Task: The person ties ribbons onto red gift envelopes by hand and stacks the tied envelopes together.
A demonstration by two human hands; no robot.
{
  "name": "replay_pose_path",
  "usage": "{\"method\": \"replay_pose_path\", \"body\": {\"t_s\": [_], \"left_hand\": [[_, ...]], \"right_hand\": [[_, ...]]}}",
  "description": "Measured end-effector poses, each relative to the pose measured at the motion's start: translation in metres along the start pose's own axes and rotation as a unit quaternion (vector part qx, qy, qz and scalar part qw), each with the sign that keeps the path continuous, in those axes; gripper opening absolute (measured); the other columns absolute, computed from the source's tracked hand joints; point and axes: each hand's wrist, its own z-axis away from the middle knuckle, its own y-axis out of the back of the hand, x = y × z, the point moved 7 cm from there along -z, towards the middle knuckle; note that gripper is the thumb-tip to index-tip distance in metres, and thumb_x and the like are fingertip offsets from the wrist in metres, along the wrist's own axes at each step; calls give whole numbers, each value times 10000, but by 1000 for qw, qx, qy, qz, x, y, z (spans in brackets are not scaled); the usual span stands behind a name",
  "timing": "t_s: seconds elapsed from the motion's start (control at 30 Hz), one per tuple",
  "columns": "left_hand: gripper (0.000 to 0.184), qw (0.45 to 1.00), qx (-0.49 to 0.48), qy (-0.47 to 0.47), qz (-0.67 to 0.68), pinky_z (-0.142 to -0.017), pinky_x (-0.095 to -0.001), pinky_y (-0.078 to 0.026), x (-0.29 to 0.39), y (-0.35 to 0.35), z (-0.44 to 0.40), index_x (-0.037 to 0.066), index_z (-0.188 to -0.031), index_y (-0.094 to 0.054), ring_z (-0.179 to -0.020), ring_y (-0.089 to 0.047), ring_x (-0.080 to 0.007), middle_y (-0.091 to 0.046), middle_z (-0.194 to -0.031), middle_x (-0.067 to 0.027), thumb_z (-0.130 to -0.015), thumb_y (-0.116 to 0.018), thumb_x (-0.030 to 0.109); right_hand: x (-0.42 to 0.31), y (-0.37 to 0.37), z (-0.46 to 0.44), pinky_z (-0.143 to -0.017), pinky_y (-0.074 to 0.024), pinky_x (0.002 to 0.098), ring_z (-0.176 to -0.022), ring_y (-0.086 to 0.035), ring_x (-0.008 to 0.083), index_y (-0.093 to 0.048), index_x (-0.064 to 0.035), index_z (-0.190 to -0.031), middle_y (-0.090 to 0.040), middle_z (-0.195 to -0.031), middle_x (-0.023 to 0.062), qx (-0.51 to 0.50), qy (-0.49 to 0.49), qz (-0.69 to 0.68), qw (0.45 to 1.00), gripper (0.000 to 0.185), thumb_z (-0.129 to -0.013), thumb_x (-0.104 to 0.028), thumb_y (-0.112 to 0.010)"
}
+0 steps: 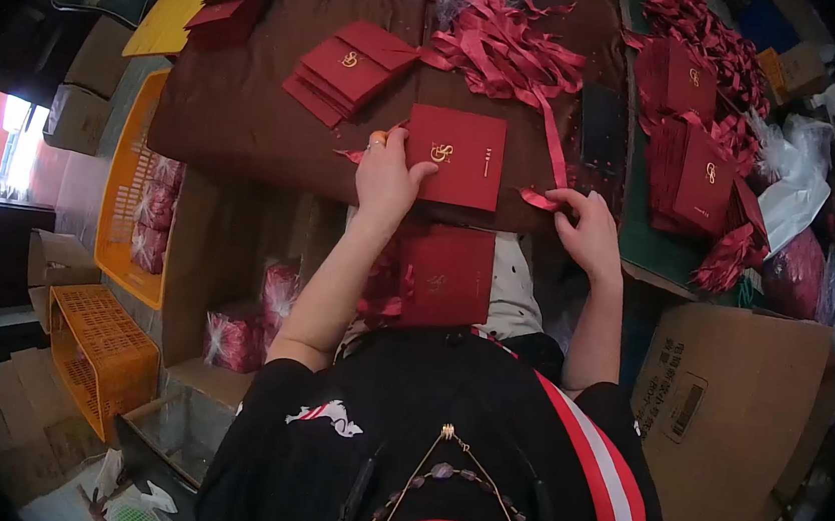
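My left hand (pixel 389 177) is closed on the left edge of a flat red paper bag (pixel 467 160) with gold lettering, which lies on the brown cloth. A short ribbon end sticks out to the left of these fingers. To the right of the bag, my right hand (pixel 589 235) pinches a red ribbon (pixel 551 148) between thumb and fingers. This ribbon runs up towards a tangled heap of red ribbons (pixel 503 48). Another red bag (pixel 446 278) rests on my lap below the table edge.
Stacked red bags (pixel 351 68) lie at the upper left of the brown cloth (pixel 252 104). More red bags (pixel 682 175) and ribbons cover the green surface at right. A dark phone-like slab (pixel 603 128) lies nearby. Cardboard boxes (pixel 725 411) and orange crates (pixel 102 356) stand around me.
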Motion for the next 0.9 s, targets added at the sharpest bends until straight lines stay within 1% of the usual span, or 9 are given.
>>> {"method": "replay_pose_path", "body": {"t_s": [0.07, 0.13, 0.17, 0.37, 0.43, 0.53, 0.7, 0.8, 0.9], "left_hand": [[660, 1000, 4, -9, 2, -781, -425, -532, -1, 0, 0, 41, -1241, -604, -923, -637, -314, -609, -1037, -141, -758, -848, 418], [665, 1000, 12, -17, 2, -776, -427, -533, 0, 2, 0, 42, -1243, -603, -918, -639, -311, -611, -1039, -138, -759, -845, 428], [671, 1000, 3, -12, 0, -774, -426, -533, 0, 2, 0, 42, -1248, -602, -915, -639, -309, -611, -1041, -136, -760, -843, 436], [690, 1000, -1, 4, 0, -795, -419, -529, 0, 2, 1, 48, -1273, -600, -937, -637, -298, -610, -1037, -126, -760, -840, 442], [668, 1000, -23, 8, 16, -832, -467, -536, 2, 1, 1, 52, -1256, -575, -1017, -637, -387, -598, -1151, -198, -755, -839, 405], [675, 1000, -24, 7, 17, -832, -466, -536, 2, 1, 1, 56, -1259, -575, -1010, -638, -382, -599, -1144, -190, -753, -838, 417], [686, 999, -31, 16, 9, -845, -461, -533, 0, -2, 2, 63, -1266, -577, -1009, -637, -380, -601, -1151, -180, -745, -838, 423], [694, 1000, -14, 2, 15, -849, -457, -532, 2, -1, 1, 61, -1267, -577, -1017, -633, -374, -602, -1149, -170, -740, -840, 428], [669, 999, -12, 26, 31, -855, -451, -526, 0, -2, 1, 58, -1245, -582, -1014, -628, -364, -603, -1134, -160, -730, -858, 382]], "right_hand": [[-5, 5, 0, -718, -479, 359, -773, -581, 240, -733, -130, -1108, -582, -779, 75, -20, -4, -15, 1000, 248, -874, -115, -656], [-10, 15, -21, -728, -497, 399, -796, -614, 305, -725, -120, -1104, -578, -849, 137, 60, -29, -84, 994, 233, -887, -190, -679], [-13, 16, -35, -716, -498, 398, -786, -621, 300, -725, -124, -1089, -588, -849, 141, 103, -4, -71, 992, 218, -898, -226, -695], [-40, 8, -92, -712, -515, 450, -825, -653, 354, -726, -157, -1035, -627, -868, 152, 141, 45, -20, 989, 195, -883, -279, -721], [-31, -3, -109, -740, -529, 460, -844, -659, 376, -702, -143, -1067, -627, -919, 169, 157, 31, 8, 987, 243, -886, -303, -717], [6, -39, -128, -816, -539, 489, -931, -646, 441, -596, -95, -1133, -605, -1052, 216, 143, -57, 83, 985, 326, -888, -264, -728], [9, -43, -111, -799, -525, 496, -960, -647, 417, -523, -101, -1233, -633, -1029, 211, 187, 3, 43, 981, 425, -876, -172, -744], [0, -31, -103, -763, -519, 481, -908, -659, 380, -573, -99, -1218, -659, -964, 193, 206, 44, -14, 978, 389, -878, -181, -743], [-33, -16, -84, -729, -513, 434, -798, -661, 329, -702, -87, -1078, -669, -850, 152, 208, 56, -110, 970, 225, -884, -197, -735]]}}
